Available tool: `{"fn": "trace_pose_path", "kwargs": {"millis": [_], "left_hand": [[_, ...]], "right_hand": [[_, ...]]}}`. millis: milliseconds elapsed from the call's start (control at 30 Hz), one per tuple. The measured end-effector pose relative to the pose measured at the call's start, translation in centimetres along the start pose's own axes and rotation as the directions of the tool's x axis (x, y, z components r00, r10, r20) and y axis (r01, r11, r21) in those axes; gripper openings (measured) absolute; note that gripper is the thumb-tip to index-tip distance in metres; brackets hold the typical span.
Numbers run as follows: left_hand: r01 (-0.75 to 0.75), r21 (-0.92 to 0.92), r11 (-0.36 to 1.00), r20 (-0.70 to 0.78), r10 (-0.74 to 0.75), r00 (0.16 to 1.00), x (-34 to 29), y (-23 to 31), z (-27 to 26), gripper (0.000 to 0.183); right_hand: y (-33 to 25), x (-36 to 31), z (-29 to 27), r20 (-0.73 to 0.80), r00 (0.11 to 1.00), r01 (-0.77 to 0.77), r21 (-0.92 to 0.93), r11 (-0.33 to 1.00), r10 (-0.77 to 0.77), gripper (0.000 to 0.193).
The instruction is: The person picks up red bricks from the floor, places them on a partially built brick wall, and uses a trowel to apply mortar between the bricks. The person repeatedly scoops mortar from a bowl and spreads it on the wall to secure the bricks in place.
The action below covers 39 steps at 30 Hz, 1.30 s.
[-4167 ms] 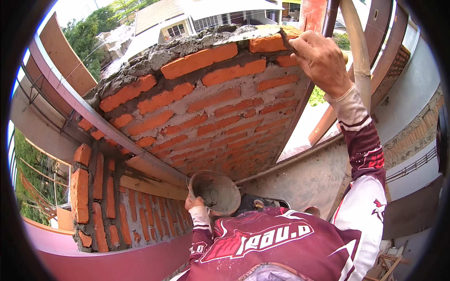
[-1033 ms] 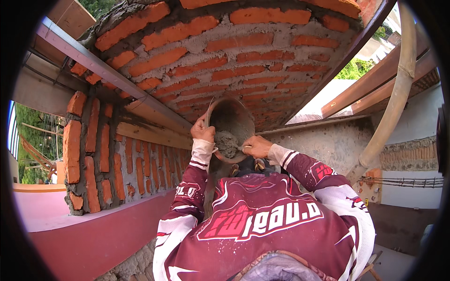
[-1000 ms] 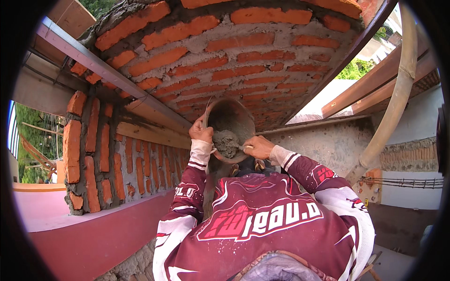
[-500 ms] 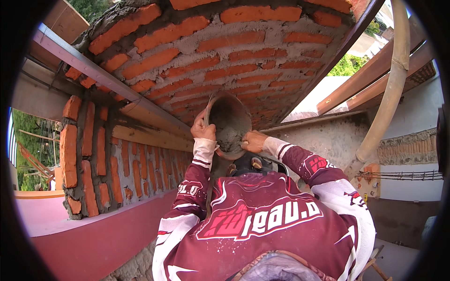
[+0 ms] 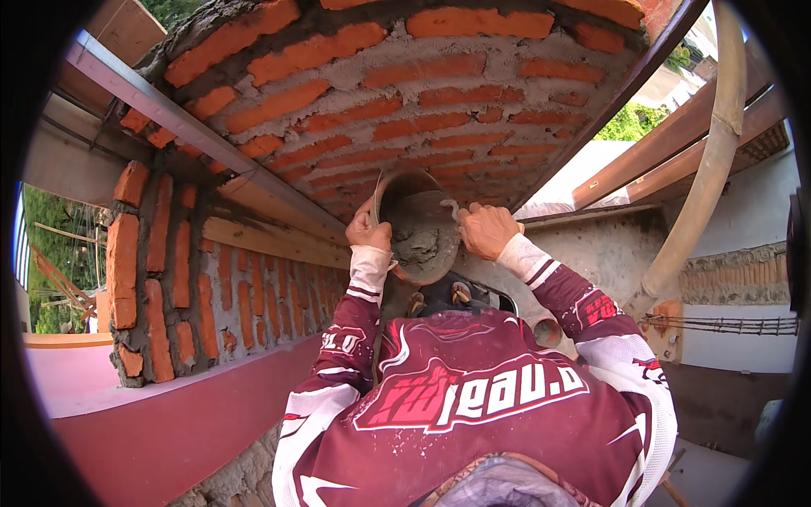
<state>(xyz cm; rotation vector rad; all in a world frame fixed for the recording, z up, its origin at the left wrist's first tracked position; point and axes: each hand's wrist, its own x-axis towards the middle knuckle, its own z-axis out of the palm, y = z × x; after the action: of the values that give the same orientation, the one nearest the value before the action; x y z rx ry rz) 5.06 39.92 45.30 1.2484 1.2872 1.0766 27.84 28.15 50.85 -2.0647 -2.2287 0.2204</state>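
Note:
A round bucket (image 5: 387,198) is tilted, its mouth toward me, with wet grey mortar (image 5: 418,245) lying in its lower part. My left hand (image 5: 369,230) grips the bucket's left rim, fingers closed over the edge. At the opposite rim, my right hand (image 5: 490,230) is closed around what looks like a trowel. A light tan handle end peeks out beside the fist, and a mortar-smeared edge shows at the bucket's rim; the rest is hidden. Beyond the bucket rises a brick wall (image 5: 422,128) with grey mortar joints.
A long metal straightedge (image 5: 182,122) slants across the left side of the brickwork. Below it runs a wooden board (image 5: 270,243) beside a lower brick wall (image 5: 122,270) and a pink ledge (image 5: 194,422). On the right, a bamboo pole (image 5: 705,186) leans near dark wooden beams (image 5: 642,169).
My right hand has moved up and right, from over the mortar inside the bucket to its right rim. My left hand keeps its grip on the bucket.

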Motion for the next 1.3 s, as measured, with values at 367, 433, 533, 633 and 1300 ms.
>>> {"fn": "trace_pose_path", "kwargs": {"millis": [367, 433, 533, 633, 1300], "left_hand": [[0.108, -0.132, 0.985, -0.005, -0.11, 0.994, 0.1, -0.9, 0.0, 0.054], [0.154, -0.201, 0.967, -0.01, -0.159, 0.987, -0.3, -1.2, -0.6, 0.056], [0.164, -0.257, 0.953, 0.0, -0.169, 0.986, -0.9, -1.1, -1.0, 0.058], [0.195, -0.208, 0.958, -0.067, -0.213, 0.975, -1.9, -0.8, -0.8, 0.057], [0.164, 0.174, 0.971, -0.326, -0.1, 0.94, -3.3, -9.2, -8.7, 0.057]], "right_hand": [[0.4, -0.4, 3.1, 0.552, 0.826, -0.413, 0.732, 0.541, -0.115, 0.033], [1.9, -0.7, 0.4, 0.566, 0.812, -0.428, 0.746, 0.51, -0.146, 0.031], [4.3, -0.9, -5.8, 0.501, 0.862, -0.346, 0.691, 0.635, -0.075, 0.033], [7.5, -1.3, -14.2, 0.41, 0.912, -0.258, 0.631, 0.732, -0.032, 0.034], [19.0, 1.4, -41.0, -0.724, 0.623, -0.413, -0.625, 0.663, -0.295, 0.019]]}}
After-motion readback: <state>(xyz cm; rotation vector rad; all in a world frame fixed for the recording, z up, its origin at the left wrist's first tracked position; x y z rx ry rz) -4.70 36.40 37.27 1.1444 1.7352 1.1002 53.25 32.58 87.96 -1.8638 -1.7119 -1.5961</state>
